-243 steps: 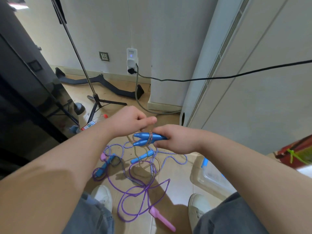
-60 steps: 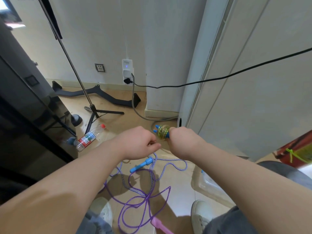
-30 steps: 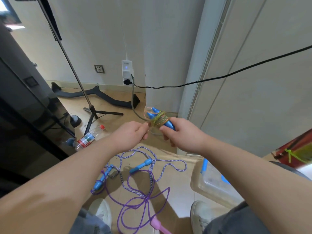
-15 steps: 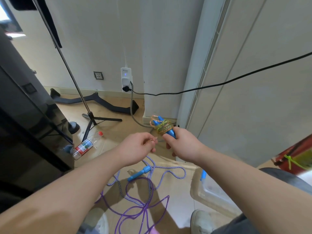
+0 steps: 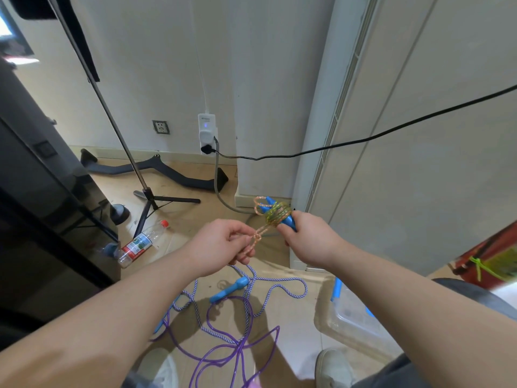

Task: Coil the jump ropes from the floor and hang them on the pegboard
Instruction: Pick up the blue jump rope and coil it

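Note:
My right hand (image 5: 307, 238) grips the two blue handles (image 5: 288, 219) of a jump rope, with its glittery orange-green cord (image 5: 275, 213) wound tightly round them. My left hand (image 5: 223, 243) pinches the loose end loop of that cord (image 5: 257, 236) just left of the bundle. On the floor below lie a blue-and-white braided rope (image 5: 279, 281) with a blue handle (image 5: 229, 289) and a purple plastic rope (image 5: 223, 351), tangled together. No pegboard is in view.
A clear plastic bin (image 5: 352, 320) sits on the floor at the right. A plastic bottle (image 5: 140, 243), a tripod stand (image 5: 151, 197) and a black curved bar (image 5: 156, 170) lie by the wall. A black cable (image 5: 363, 140) hangs across from the wall plug (image 5: 207, 134).
The cord has gone from a few turns to a tight bundle round the handles. Both hands rose, and my left hand now holds only a short end loop.

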A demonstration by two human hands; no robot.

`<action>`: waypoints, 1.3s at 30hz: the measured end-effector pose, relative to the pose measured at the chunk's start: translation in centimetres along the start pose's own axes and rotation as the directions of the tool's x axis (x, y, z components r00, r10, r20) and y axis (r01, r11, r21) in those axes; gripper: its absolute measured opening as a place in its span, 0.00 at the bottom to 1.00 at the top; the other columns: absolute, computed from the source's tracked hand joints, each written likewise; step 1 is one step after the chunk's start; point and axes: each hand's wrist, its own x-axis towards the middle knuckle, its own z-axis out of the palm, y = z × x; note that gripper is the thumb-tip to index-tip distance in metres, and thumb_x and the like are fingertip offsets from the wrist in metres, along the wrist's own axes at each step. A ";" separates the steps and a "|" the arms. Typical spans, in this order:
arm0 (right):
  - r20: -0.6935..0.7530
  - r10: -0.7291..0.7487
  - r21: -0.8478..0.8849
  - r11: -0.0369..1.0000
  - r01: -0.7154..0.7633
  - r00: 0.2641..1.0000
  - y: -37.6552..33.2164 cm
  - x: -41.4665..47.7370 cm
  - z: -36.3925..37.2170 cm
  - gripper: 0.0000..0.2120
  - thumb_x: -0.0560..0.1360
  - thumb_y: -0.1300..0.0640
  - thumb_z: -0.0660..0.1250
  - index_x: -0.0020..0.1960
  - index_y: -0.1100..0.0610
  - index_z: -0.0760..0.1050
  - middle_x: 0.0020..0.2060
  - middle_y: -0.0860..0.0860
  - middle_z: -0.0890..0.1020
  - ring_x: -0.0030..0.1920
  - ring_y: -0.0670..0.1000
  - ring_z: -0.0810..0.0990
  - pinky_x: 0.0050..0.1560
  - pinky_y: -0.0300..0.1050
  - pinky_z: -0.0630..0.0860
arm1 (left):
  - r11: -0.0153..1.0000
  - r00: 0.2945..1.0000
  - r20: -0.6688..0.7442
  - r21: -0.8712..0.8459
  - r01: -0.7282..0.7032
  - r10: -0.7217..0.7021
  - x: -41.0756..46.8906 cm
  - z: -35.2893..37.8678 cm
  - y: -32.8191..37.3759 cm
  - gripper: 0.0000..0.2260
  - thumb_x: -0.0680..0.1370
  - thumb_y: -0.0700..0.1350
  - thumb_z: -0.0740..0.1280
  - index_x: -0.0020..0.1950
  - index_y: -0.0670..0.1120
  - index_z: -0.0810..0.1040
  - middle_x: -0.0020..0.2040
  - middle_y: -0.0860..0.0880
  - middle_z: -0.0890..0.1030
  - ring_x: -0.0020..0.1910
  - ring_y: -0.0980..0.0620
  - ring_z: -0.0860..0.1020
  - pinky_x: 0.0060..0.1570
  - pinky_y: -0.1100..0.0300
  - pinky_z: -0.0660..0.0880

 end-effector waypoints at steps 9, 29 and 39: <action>-0.097 -0.007 -0.091 0.996 -0.002 0.995 -0.4 0.0 0.5 0.10 0.83 0.50 0.58 0.50 0.57 0.69 0.47 0.58 0.80 0.50 0.61 0.78 0.42 0.47 0.67 | 0.990 0.976 0.171 0.060 0.125 -0.134 -0.9 -0.1 1.6 0.08 0.83 0.41 0.60 0.62 0.45 0.73 0.43 0.41 0.86 0.31 0.51 0.81 0.30 0.62 0.74; 0.051 -0.004 -0.507 0.861 0.029 0.999 0.6 0.7 2.2 0.06 0.80 0.57 0.60 0.55 0.57 0.70 0.40 0.54 0.74 0.39 0.59 0.73 0.38 0.47 0.70 | 0.762 0.917 0.066 0.534 -0.366 0.394 -0.6 0.0 1.1 0.08 0.73 0.46 0.74 0.52 0.54 0.85 0.42 0.55 0.83 0.40 0.58 0.80 0.46 0.67 0.75; 0.194 -0.260 -0.574 0.752 0.324 0.946 -0.6 -0.5 2.7 0.03 0.81 0.58 0.59 0.54 0.55 0.66 0.42 0.53 0.72 0.43 0.58 0.71 0.39 0.48 0.66 | 0.910 0.939 -0.273 0.405 -0.084 0.208 0.8 -0.7 0.2 0.07 0.76 0.54 0.71 0.43 0.52 0.81 0.44 0.53 0.79 0.44 0.56 0.77 0.41 0.61 0.73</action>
